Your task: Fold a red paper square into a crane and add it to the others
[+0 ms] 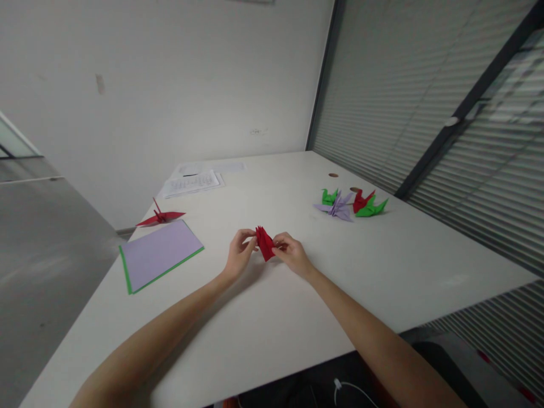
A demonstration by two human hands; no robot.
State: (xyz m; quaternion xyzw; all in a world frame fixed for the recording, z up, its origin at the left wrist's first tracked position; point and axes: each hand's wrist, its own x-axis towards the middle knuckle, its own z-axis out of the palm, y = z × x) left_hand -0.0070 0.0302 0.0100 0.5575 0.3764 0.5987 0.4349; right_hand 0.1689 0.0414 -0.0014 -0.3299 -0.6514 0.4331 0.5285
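Note:
A red folded paper piece [266, 245], with several pointed layers at its top, is held just above the white table in front of me. My left hand [240, 252] pinches its left edge between thumb and fingers. From the other side my right hand [293, 254] grips its right edge, fingertips closed on the paper. The paper's lower corner points down toward the table. Parts of both edges are hidden behind my fingertips.
Left of my hands lie stacked purple and green paper sheets [159, 255], with a red paper crane [160, 216] behind them. Printed papers [195, 182] lie farther back. A purple crane [338, 207], green cranes [372, 207] and a red crane [361, 199] sit right on the white table [263, 328].

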